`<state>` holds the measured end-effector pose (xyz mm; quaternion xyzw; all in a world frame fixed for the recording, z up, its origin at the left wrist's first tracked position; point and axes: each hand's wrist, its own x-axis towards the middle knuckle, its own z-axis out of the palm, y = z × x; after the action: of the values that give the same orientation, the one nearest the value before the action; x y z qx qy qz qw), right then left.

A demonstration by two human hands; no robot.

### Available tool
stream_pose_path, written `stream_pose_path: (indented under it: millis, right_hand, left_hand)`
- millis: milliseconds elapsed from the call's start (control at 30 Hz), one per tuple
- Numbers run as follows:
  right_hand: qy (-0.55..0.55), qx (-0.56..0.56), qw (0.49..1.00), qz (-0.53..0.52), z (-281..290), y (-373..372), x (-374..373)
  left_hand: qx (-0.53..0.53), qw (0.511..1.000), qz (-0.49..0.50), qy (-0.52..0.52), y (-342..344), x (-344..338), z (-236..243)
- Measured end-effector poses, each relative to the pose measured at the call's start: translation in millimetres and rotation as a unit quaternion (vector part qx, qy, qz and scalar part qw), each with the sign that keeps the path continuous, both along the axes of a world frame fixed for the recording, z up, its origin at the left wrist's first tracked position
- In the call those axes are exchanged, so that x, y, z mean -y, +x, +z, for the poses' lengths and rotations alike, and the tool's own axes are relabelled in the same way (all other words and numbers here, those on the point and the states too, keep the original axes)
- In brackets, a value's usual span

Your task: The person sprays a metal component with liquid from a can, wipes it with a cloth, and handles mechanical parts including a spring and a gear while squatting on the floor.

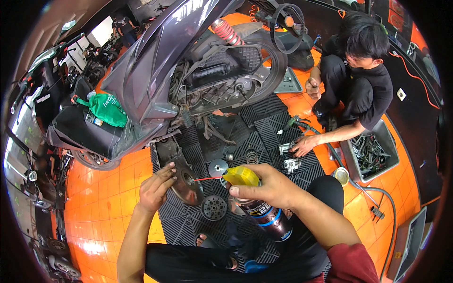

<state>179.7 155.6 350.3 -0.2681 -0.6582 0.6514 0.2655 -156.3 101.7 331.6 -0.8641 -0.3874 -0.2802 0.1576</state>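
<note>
My left hand (159,186) grips the upper left edge of a round, dark metal housing (191,192) with a central hole, holding it tilted. My right hand (264,188) is wrapped round a dark spray can (269,221) with a yellow trigger top (240,175). Its thin red straw (207,178) points left at the housing's centre. Just beyond the straw lies a silver disc (218,167), and below it a ribbed round metal part (213,207). A coil spring (252,155) and small metal parts sit farther off on the black mat (276,132).
A grey scooter (151,70) with its side opened fills the upper middle. At right a co-worker (358,80) squats, one hand (304,145) at small metal parts. A tool bin (370,151), a round tub (340,176) and a hose (387,203) lie on the orange floor (108,203).
</note>
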Motion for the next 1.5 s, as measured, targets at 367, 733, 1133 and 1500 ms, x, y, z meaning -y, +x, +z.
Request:
stream_pose_path:
  millis: [367,733,1133,1500]
  right_hand:
    - [-0.084,-0.022,0.996,0.001,-2.4,2.4,-2.0]
    - [0.153,-0.084,0.959,-0.224,15.3,28.8,-19.6]
    - [0.219,0.26,0.744,-0.575,-64.3,261.7,23.8]
    - [0.099,0.413,0.6,-0.677,-273.9,393.5,100.3]
  left_hand:
    - [-0.021,1.0,0.0,-0.001,-5.2,4.5,1.8]
    - [-0.002,1.0,0.023,0.003,-4.8,-7.2,-8.0]
    - [-0.051,0.994,0.05,-0.078,-16.0,-2.0,-26.2]
    - [-0.045,0.972,0.082,-0.217,-6.0,-4.0,-20.5]
